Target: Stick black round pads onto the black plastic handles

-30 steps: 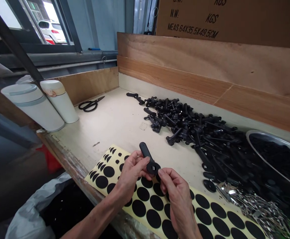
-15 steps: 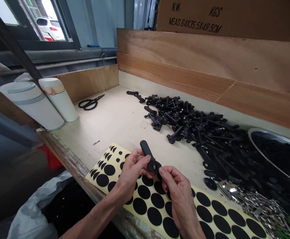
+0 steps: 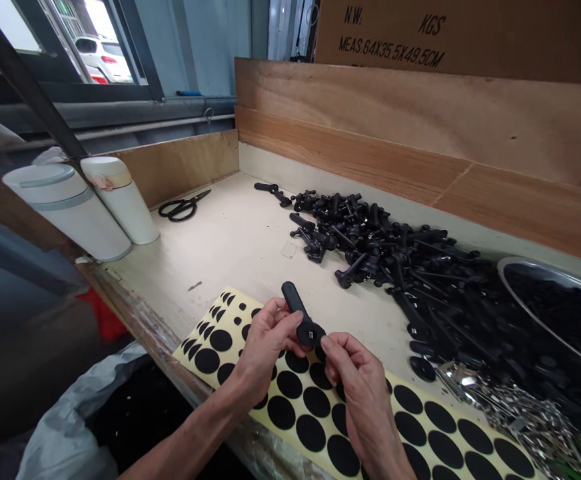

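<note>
My left hand (image 3: 263,350) pinches a black plastic lever (image 3: 292,299) between thumb and fingers. The lever has a long arm pointing up and away, and a round end with a small slot where something metallic glints. At the rim of that round end, my right hand (image 3: 363,387) is closed, thumb against fingertips, gripping its edge; whether a smaller piece sits in those fingers is hidden. Beneath both hands lies a pale yellow sheet (image 3: 328,443) of black round stickers, big ones in rows and smaller ones at its left end.
A heap of black plastic parts (image 3: 365,233) spreads along the back right, beside a metal bowl (image 3: 503,267) of black pieces. Small shiny metal parts (image 3: 520,407) lie at the right. Scissors (image 3: 180,208) and two white bottles (image 3: 70,210) stand left. A lined bin (image 3: 65,420) is below the table's edge.
Almost nothing differs. Both hands and the lever keep the same hold, and the whole view has shifted very slightly.
</note>
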A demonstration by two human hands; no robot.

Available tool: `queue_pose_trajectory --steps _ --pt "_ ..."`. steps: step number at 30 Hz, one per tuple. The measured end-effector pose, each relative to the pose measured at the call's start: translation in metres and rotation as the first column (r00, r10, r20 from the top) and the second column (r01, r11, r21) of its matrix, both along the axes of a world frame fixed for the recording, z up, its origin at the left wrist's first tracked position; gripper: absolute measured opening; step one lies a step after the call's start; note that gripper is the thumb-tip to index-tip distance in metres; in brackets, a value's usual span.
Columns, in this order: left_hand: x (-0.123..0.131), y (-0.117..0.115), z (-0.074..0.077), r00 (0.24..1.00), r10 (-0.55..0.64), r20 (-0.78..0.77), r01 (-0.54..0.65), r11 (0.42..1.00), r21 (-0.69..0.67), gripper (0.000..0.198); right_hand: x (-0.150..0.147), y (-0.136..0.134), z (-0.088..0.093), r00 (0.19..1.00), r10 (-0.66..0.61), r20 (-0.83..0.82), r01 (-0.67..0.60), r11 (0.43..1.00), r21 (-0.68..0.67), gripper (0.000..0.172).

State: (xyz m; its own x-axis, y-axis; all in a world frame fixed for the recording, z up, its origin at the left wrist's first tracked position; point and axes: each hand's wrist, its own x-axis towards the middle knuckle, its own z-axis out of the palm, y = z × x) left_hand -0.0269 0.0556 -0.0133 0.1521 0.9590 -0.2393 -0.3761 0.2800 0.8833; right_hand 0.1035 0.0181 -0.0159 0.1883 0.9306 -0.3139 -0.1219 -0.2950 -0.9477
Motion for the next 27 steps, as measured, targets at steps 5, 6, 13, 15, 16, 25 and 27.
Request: queue_pose_trajectory --steps 5,6,13,15,16,25,27 --pt "0.0006 -0.0004 0.0005 0.999 0.014 -0.045 -0.012 0.999 0.041 0.017 0.0004 -0.0014 -0.0022 1.000 0.004 0.021 -0.004 1.000 0.022 0.037" --pt "0.0006 -0.0006 0.0005 0.999 0.014 -0.044 -0.012 0.999 0.043 0.017 0.0007 -0.0016 -0.0029 1.000 0.005 0.027 -0.005 1.000 0.017 0.037" --pt "0.0004 -0.0018 0.0006 1.000 0.008 -0.024 -0.007 0.999 0.039 0.017 0.0015 -0.0016 -0.0021 0.999 0.010 0.048 -0.010 1.000 0.015 0.035" --pt "0.0006 -0.0011 0.0006 1.000 0.006 -0.017 -0.005 0.999 0.038 0.017 0.0012 -0.0011 -0.0012 0.998 0.004 0.066 -0.006 1.000 0.028 0.035" --pt "0.0008 -0.0006 0.0007 1.000 0.006 -0.015 -0.005 0.999 0.038 0.017 0.0011 -0.0008 -0.0011 0.997 0.004 0.075 -0.006 0.999 0.035 0.035" --pt "0.0003 -0.0012 -0.0001 1.000 0.007 -0.004 -0.007 0.999 0.033 0.020 -0.0002 -0.0001 -0.0027 0.989 0.002 0.150 -0.012 0.998 0.064 0.032" --pt "0.0003 -0.0015 0.0002 1.000 0.004 0.001 -0.004 1.000 0.030 0.020 -0.0001 -0.0002 -0.0022 0.988 0.001 0.156 -0.012 0.998 0.066 0.033"
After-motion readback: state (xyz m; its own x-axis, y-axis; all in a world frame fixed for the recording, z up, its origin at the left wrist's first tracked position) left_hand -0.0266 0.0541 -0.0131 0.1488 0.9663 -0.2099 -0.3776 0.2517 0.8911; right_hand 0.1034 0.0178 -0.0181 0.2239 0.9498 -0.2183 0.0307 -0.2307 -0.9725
